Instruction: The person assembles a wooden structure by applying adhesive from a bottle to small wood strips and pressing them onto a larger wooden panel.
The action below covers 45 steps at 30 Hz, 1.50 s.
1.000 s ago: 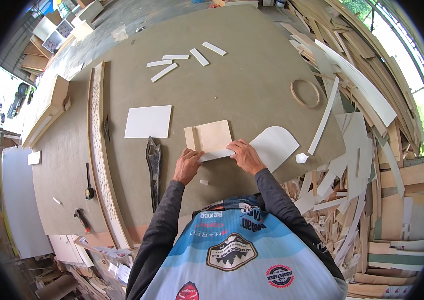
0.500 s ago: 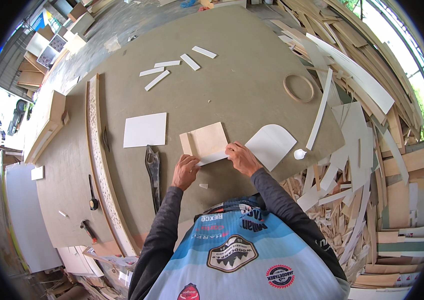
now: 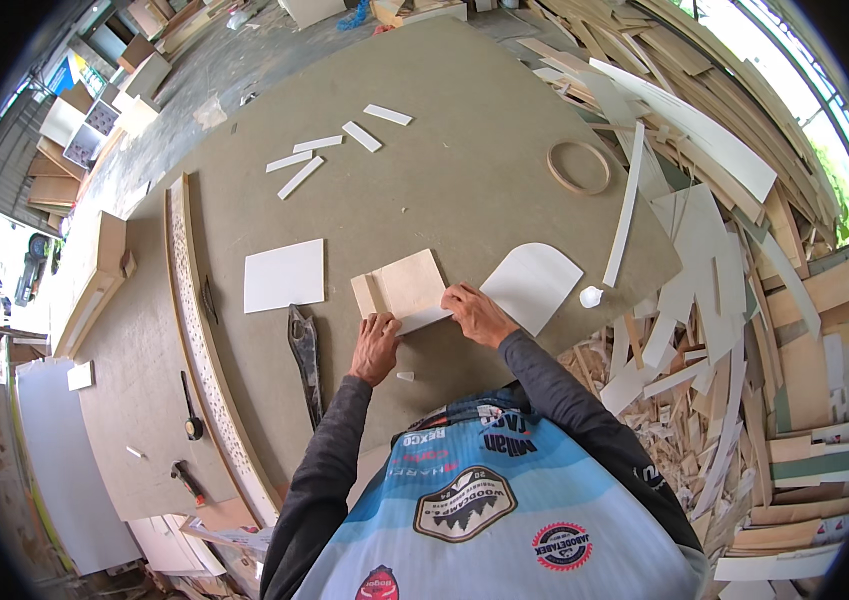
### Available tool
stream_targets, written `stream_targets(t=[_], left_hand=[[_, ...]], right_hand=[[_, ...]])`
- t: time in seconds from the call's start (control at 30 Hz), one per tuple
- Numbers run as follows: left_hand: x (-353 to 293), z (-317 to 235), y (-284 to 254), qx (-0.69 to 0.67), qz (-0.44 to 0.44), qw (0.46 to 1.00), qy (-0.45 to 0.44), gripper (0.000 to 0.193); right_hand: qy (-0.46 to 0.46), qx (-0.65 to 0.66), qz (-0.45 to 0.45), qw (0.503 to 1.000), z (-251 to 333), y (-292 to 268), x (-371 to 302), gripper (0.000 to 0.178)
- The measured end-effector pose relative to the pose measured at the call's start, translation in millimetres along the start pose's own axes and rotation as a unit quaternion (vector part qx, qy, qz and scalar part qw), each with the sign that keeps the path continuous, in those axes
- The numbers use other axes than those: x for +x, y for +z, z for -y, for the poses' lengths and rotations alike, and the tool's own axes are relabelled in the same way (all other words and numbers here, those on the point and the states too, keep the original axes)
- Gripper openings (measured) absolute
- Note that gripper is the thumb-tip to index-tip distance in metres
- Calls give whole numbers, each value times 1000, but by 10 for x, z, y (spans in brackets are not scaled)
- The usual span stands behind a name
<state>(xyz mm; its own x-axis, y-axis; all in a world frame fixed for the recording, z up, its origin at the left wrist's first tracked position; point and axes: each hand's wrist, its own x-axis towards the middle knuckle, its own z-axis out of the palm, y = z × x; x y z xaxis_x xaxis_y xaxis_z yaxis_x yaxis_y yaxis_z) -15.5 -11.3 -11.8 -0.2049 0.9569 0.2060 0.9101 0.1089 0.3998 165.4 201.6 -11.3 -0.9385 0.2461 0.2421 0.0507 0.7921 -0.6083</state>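
Observation:
A light plywood panel lies on the workbench in front of me, with a narrow wooden strip standing along its left edge. Along the panel's near edge runs a white strip. My left hand has its fingers closed on the strip's left end, at the corner. The other end is gripped by my right hand, its fingertips hiding that corner. To the right is a white board with a rounded end; to the left, a white rectangular board.
Several short white strips lie at the far side. A wooden ring and a small white bottle are on the right. Left are a dark clamp-like tool, a long slatted piece and a tape measure. Offcuts pile beyond the bench.
The view has shifted slightly, so the bench items sit a little further left. Both hands stay on the white strip at the panel's near edge, with hardly any movement.

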Motion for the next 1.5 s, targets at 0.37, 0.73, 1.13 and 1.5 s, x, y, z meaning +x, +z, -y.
stream_targets(t=[0.37, 0.73, 1.13, 1.5], left_hand=[[693, 274, -1119, -296, 159, 929, -154, 25], [718, 386, -1098, -410, 182, 870, -205, 24], [437, -181, -654, -170, -30, 983, -66, 23], [6, -404, 345, -62, -85, 993, -45, 24]], right_hand=[[37, 231, -19, 972, 205, -706, 547, 34], [-31, 47, -69, 996, 202, -542, 603, 32], [-25, -4, -171, 985, 104, -330, 197, 37], [373, 35, -509, 775, -268, -157, -1663, 28]])
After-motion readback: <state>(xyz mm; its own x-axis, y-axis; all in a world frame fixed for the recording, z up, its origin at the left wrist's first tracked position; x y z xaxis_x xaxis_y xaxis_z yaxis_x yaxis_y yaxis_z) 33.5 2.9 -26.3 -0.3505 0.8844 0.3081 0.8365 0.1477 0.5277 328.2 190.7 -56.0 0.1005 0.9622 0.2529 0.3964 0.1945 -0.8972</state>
